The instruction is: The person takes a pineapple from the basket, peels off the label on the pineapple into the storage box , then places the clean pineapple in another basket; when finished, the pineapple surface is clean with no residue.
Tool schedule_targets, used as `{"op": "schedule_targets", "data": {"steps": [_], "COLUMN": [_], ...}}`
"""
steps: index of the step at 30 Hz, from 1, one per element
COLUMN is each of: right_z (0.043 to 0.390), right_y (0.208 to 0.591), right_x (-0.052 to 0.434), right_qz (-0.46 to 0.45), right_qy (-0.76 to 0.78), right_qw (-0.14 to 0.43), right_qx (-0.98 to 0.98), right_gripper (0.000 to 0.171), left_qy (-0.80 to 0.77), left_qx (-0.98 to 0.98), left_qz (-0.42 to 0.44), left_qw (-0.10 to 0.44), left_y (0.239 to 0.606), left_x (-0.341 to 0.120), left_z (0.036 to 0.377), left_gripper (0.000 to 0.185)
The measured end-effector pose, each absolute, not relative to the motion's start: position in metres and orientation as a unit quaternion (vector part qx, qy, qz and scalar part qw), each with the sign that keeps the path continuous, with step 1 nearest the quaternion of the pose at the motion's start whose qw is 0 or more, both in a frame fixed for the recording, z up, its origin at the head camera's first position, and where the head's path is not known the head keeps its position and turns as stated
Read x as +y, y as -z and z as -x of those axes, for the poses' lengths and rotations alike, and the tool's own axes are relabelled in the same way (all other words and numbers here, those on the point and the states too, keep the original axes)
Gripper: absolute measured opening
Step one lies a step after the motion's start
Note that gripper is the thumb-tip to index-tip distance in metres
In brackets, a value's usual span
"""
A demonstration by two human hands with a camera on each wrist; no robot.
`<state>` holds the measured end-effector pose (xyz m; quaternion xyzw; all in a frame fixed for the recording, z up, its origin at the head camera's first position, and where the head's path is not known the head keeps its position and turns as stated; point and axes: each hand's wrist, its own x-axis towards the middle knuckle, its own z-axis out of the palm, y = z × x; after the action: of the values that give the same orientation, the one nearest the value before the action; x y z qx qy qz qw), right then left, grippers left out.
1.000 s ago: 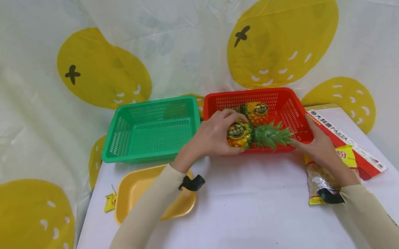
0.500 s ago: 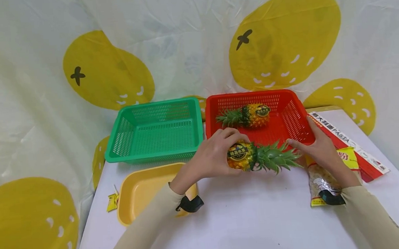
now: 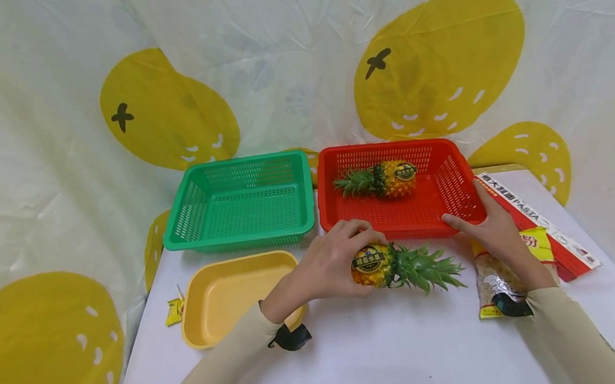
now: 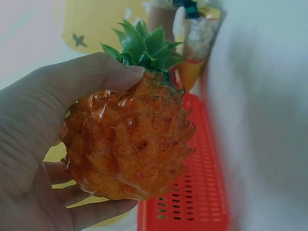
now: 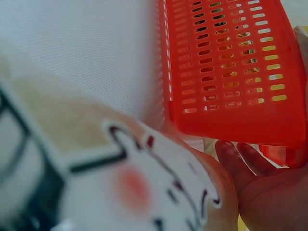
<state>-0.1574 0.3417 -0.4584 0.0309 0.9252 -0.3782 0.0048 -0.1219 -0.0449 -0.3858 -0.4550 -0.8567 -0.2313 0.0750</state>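
My left hand [image 3: 332, 263] grips a small pineapple [image 3: 371, 265] by its body, over the table in front of the red basket [image 3: 393, 230]. Its black-and-gold label faces up in the head view, and the green crown points right. The left wrist view shows the thumb across the top of the orange pineapple [image 4: 130, 139] and fingers beneath it. At the basket's right front corner, my right hand [image 3: 497, 234] rests with thumb and fingers extended; in the right wrist view, fingers [image 5: 245, 159] lie beside the red wall. Another pineapple [image 3: 398, 178] lies inside the red basket.
A green basket [image 3: 251, 209] stands left of the red one, with a yellow tray [image 3: 229, 289] in front. Beside the tray lies a small yellow wrapped packet [image 3: 174, 312]. A pasta box [image 3: 544, 220] and a food bag [image 3: 535, 241] lie by the right forearm.
My left hand has brought the pineapple out of the red basket and toward me, down over the table. The right hand has stayed at the basket's corner.
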Motion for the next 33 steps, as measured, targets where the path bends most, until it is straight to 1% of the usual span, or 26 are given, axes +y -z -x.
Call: {"op": "schedule_targets", "data": {"steps": [4,9,17,23,29,33], "right_z": [0.157,0.157,0.157,0.158,0.159,0.159], "right_y": [0.457,0.458,0.456,0.458,0.46,0.46], "right_x": [0.341,0.342,0.341,0.342,0.344,0.345], "right_qz": [-0.035,-0.036,-0.037,-0.036,-0.032,-0.03], "right_qy": [0.378,0.373,0.372,0.377,0.378,0.378], "right_qw": [0.009,0.011,0.009,0.012,0.012,0.008], "right_qx": [0.925,0.927,0.927,0.926,0.925,0.925], "right_gripper": [0.114,0.114,0.113,0.113,0.113,0.112], "left_qy": [0.223,0.222,0.212,0.205,0.188,0.167], "left_qx": [-0.856,-0.856,-0.867,-0.871,-0.878,-0.881], "left_qz": [0.462,0.462,0.447,0.442,0.435,0.436], "left_qw": [0.069,0.074,0.062,0.064,0.061,0.072], "left_y": [0.394,0.405,0.423,0.435,0.443,0.448], "left_x": [-0.044,-0.044,-0.04,-0.037,-0.035,-0.035], "left_z": [0.116,0.11,0.1,0.096,0.093,0.091], "left_gripper": [0.07,0.068,0.066,0.065,0.069,0.07]}}
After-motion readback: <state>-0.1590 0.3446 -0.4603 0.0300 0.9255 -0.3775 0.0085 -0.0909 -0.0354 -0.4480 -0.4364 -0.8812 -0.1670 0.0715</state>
